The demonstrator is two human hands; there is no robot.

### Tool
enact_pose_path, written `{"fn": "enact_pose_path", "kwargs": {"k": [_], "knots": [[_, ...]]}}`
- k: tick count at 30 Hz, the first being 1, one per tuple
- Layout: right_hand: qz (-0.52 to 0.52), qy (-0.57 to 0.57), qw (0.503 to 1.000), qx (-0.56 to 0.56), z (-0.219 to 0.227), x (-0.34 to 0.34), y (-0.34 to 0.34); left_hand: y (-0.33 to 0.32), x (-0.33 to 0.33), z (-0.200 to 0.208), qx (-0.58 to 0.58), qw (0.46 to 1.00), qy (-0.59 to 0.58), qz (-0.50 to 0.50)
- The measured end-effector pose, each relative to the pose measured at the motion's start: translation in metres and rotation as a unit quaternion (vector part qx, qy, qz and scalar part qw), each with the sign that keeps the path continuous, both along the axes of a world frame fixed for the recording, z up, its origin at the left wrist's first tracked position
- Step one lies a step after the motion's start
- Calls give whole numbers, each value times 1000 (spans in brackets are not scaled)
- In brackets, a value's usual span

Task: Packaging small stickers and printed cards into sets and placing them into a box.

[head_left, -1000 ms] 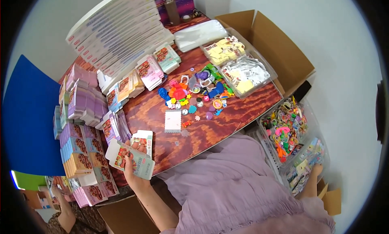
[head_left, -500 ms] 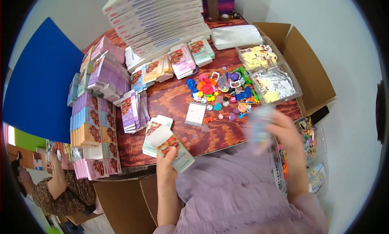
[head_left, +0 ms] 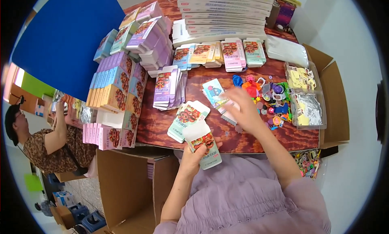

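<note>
1 box in L fingers, R fingers nr card

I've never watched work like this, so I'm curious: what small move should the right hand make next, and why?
Perhaps the right hand should get a firm hold on the blue picture card: it is already right at it, though blur hides whether it grips. The left hand holds a green box with its white flap open.

Bright light, dark curved rim
</note>
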State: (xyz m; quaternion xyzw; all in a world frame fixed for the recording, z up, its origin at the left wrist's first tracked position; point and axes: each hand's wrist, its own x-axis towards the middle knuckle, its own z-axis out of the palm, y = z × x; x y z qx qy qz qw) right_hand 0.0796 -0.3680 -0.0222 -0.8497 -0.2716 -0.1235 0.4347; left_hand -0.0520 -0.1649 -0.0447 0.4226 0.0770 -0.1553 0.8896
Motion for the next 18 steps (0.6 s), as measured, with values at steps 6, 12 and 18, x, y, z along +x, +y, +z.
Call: {"fn": "enact_pose_path", "kwargs": {"k": [6,12,18], "knots": [[99,282,940,164,7,-72,9,-28,14,-24,-10,999,15,-34],[45,350,850,391,17,-85,-7,-44,25,-23,36,996,-44,-70],[6,260,928,267,14,-76,-27,-49,22,-29,4,998,-40,-47]]}}
